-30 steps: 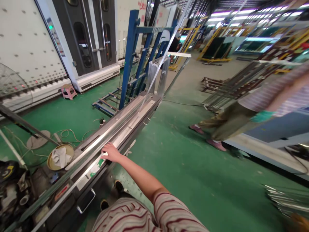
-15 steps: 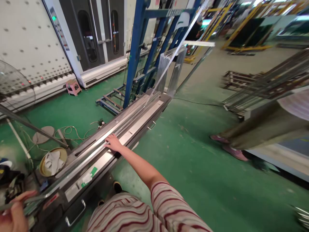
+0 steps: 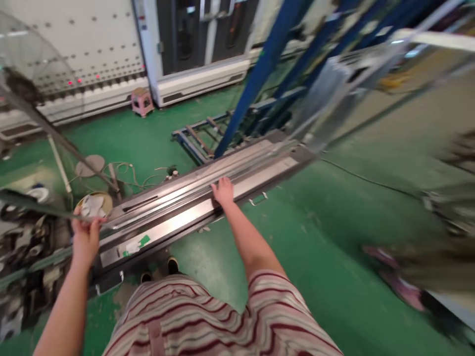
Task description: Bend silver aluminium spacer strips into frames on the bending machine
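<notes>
A long metal workbench [image 3: 245, 187] runs diagonally, with long thin metal strips [image 3: 163, 203] lying along it. My left hand [image 3: 86, 232] is at the bench's left end, its fingers closed round a thin metal strip whose end rises toward the left edge. My right hand [image 3: 223, 190] rests on the strips at mid bench, fingers spread and palm down. Green and white tape pieces [image 3: 136, 244] stick to the bench's near side.
A blue rack [image 3: 252, 79] stands behind the bench. Beyond the left end are a round bowl with a cloth [image 3: 92, 205] and machinery [image 3: 31, 247]. A pink stool [image 3: 141, 102] is farther back. At the right, a person's shoe [image 3: 403, 284] shows, blurred.
The view has swung, bringing more of the left side in. My left hand is raised farther with the strip end. My right hand has moved along the bench toward the rack.
</notes>
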Motion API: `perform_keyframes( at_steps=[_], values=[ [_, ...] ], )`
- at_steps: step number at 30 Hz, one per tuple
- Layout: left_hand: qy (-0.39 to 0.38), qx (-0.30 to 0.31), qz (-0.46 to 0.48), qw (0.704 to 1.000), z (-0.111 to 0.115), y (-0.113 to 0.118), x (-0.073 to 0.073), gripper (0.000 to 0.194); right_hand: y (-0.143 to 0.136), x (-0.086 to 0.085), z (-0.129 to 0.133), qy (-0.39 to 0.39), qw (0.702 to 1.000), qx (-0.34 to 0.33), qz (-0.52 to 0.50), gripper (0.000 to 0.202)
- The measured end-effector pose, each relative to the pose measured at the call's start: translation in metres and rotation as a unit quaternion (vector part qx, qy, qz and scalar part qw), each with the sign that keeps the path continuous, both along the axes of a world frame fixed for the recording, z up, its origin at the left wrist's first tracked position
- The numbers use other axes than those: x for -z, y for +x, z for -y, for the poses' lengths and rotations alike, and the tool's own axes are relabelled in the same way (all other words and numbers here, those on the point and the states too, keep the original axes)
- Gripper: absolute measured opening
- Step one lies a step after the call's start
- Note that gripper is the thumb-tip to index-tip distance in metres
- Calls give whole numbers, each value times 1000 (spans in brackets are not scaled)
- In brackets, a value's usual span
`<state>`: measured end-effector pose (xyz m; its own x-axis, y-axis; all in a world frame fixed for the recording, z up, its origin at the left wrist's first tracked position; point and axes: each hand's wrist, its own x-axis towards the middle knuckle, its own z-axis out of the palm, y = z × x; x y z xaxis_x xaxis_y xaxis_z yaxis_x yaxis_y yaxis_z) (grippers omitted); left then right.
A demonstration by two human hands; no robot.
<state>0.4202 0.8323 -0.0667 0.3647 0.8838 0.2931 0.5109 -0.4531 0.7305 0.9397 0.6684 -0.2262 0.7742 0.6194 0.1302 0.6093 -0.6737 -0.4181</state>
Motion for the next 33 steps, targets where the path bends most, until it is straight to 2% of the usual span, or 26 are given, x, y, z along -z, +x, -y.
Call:
perform_keyframes(
  at_steps=[3,7,10,12,15,19,24,33],
  values=[
    [-19,28,47,998,1,18,5,69,14,0,2,-12,1000,-26,7,61],
    [4,43,65,997,-1,36,10,64,32,6,-6,-39,994,-73,69,59],
    [13,31,64,997,-1,32,14,63,30,11,-14,-42,992,-89,80,58],
    [10,8,52,999,-3,17,17,63,20,15,-18,-46,990,-95,89,55],
    [0,-32,33,999,-11,-24,21,63,-6,23,-26,-70,982,-116,131,53],
    [4,-74,35,997,-28,-94,21,62,-64,35,-37,-77,961,-171,204,56],
    [4,-98,35,995,-53,-184,22,59,-159,39,-59,-77,947,-190,248,60],
    [5,-127,35,991,-108,-360,23,55,-339,35,-123,-99,941,-205,250,69]
  ],
)
